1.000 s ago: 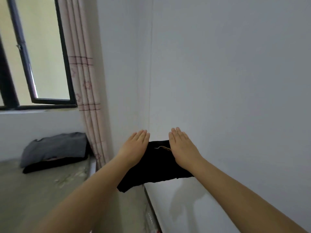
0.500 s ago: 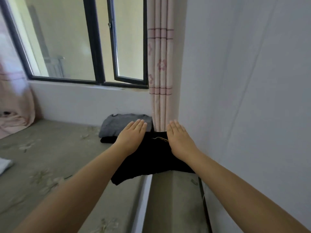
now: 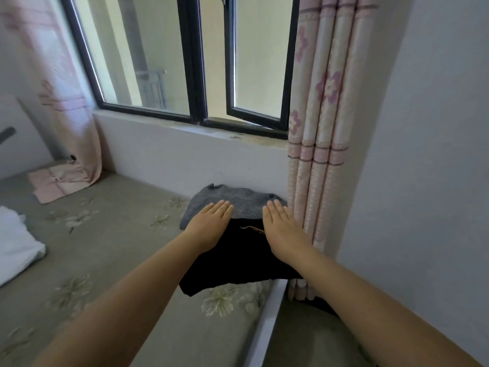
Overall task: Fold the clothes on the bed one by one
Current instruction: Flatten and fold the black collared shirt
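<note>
A folded black garment [image 3: 238, 258] with a thin gold mark on top hangs just above the bed, its far edge over a folded grey garment [image 3: 238, 200]. My left hand [image 3: 209, 226] lies flat on the black garment's left side, fingers straight. On its right side my right hand [image 3: 283, 229] lies the same way. Both thumbs are hidden under the cloth. The grey garment rests on the grey flowered bed sheet [image 3: 119, 260], in the far corner below the window.
A pink striped curtain [image 3: 317, 154] hangs right beside my right hand, against the white wall [image 3: 423, 181]. White cloth [image 3: 16, 242] lies at the bed's left, and pink cloth [image 3: 58, 181] further back. The bed's white edge [image 3: 267, 327] runs below the garment.
My view has swung left from the wall to the window. Both hands have carried the black garment over the bed to the grey garment, keeping the same flat hold.
</note>
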### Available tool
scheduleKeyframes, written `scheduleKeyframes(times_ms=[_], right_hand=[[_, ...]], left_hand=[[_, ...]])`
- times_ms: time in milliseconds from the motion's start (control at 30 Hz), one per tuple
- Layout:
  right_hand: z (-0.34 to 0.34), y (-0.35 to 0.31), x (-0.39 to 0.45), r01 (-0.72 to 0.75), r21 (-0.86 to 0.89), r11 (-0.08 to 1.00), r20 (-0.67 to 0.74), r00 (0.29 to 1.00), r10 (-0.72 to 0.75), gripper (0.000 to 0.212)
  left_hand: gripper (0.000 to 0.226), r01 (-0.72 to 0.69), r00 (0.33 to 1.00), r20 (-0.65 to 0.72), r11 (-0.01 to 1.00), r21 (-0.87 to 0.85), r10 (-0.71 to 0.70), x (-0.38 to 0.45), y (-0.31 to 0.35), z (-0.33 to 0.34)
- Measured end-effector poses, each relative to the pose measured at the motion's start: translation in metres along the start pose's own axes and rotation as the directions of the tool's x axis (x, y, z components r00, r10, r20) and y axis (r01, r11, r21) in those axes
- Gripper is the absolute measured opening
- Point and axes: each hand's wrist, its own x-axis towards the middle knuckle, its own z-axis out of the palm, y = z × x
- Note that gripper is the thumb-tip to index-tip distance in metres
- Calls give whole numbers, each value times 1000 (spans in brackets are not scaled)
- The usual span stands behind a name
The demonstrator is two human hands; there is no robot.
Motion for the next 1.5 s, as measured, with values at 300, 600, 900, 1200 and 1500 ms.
scheduleKeyframes(times_ms=[300,600,900,1200,1500], right_hand=[[40,78,178,108,115,988,136,983,-123,64],[49,127,361,73,94,993,-30,997,-70,62],[222,98,341,234,137,963,436,858,-271,66],[251,113,354,407,153,901,503,752,-425,68],[207,37,360,739,210,640,159,620,-769,53]], left_hand=[[57,145,982,119,989,4,-144,155,-57,32],[54,175,984,-25,985,-2,-175,325,-161,43],[62,187,803,593,970,-157,-59,301,-123,208],[60,453,733,633,872,-185,-247,274,-72,237],[41,884,453,577,430,-187,-680,175,-49,183]])
